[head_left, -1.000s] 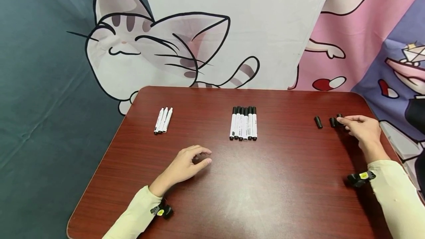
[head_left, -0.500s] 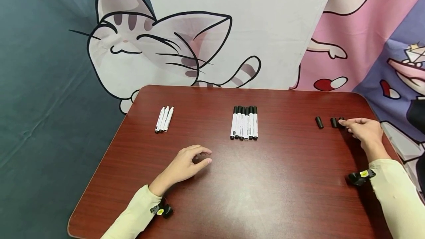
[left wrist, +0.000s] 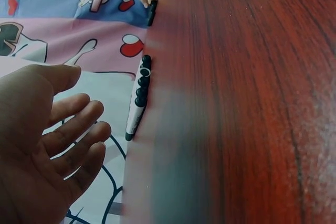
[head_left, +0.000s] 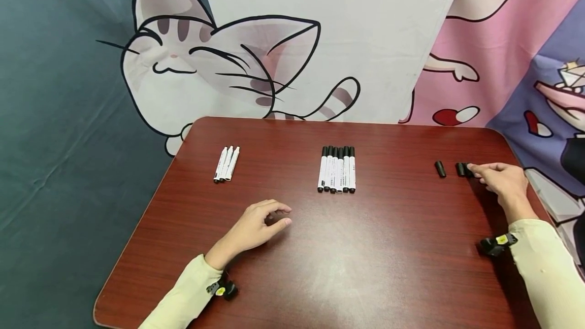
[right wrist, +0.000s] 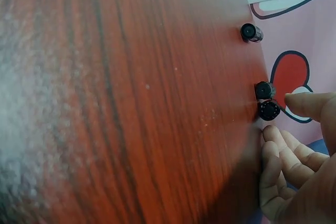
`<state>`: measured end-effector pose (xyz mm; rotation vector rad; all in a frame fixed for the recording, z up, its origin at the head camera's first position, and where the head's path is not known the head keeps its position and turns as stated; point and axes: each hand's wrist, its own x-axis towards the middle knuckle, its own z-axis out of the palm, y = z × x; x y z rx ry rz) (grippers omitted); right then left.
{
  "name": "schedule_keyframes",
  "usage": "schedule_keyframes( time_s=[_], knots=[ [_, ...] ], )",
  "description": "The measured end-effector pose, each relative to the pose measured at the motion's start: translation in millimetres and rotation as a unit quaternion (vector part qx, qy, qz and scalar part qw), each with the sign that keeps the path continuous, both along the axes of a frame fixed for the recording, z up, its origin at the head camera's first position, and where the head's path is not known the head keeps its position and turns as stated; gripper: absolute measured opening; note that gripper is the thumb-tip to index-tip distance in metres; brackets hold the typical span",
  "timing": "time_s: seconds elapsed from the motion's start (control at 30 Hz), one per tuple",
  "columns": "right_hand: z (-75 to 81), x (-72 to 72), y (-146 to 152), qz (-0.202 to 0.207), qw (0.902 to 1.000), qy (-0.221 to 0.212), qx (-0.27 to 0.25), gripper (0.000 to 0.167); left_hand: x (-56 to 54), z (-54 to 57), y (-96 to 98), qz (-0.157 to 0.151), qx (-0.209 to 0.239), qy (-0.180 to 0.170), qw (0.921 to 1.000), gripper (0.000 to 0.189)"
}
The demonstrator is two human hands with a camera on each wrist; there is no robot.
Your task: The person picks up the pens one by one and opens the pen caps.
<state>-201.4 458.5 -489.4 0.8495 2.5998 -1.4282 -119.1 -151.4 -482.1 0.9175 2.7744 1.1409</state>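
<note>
My left hand (head_left: 255,225) hovers over the table at left of centre, its fingers loosely bent and holding nothing. In the left wrist view its palm and spread fingers show. At the far right, my right hand (head_left: 500,179) has its fingertips against or just beside a black marker cap (head_left: 467,170). Another cap (head_left: 460,169) lies right alongside that one, and a third cap (head_left: 440,169) lies apart to the left. In the right wrist view the thumb (right wrist: 304,104) and fingers (right wrist: 291,163) stand around the nearer cap (right wrist: 269,110), with small gaps visible.
Several capped markers (head_left: 336,169) lie side by side at the back middle of the brown table (head_left: 347,248). Three white markers (head_left: 226,164) without caps lie at the back left. A printed cloth (head_left: 365,39) hangs behind the table's far edge.
The cap under my right fingers, tilted up at first, has come down flat beside its neighbour. My right hand has shifted slightly. My left hand has stayed in place.
</note>
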Motion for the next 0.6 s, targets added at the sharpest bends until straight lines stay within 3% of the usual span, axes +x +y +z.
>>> schedule_keyframes(
  time_s=[0.3,0.6],
  knots=[
    [17.2,7.8,-4,-0.006,0.9993,0.025,-0.029,0.024,-0.9,-0.5,-0.3,-0.001,-0.001,0.000,1.0000,0.026],
    [45.5,35.7,-47,0.017,0.9909,0.133,0.015,0.015,-2.7,-0.2,0.8,-0.001,-0.007,0.012,0.9999,0.025]
  ],
)
